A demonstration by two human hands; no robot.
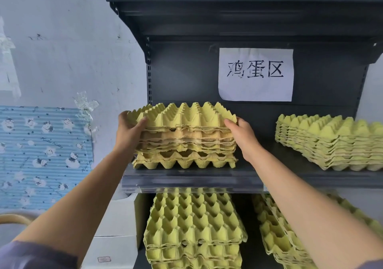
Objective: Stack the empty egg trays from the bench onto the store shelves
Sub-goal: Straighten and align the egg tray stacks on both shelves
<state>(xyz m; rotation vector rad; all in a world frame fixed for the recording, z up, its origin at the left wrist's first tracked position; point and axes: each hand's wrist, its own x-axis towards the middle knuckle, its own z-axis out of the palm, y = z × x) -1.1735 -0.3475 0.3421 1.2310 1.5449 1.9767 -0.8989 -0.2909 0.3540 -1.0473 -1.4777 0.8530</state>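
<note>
Hands clamped on tray stack (184, 136) ends, L hand (129, 132), R hand (241, 136), on shelf (192, 180)

"鸡蛋区" on white paper sign (256, 74)

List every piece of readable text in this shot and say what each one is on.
"鸡蛋区": handwritten in black on the white paper sign stuck to the back panel of the dark shelf unit, above the egg trays.
"Hello Kitty": script repeated across the blue striped cartoon sheet on the wall at left; small and only partly legible.
The label on the white box at bottom left is too small to read.
</note>
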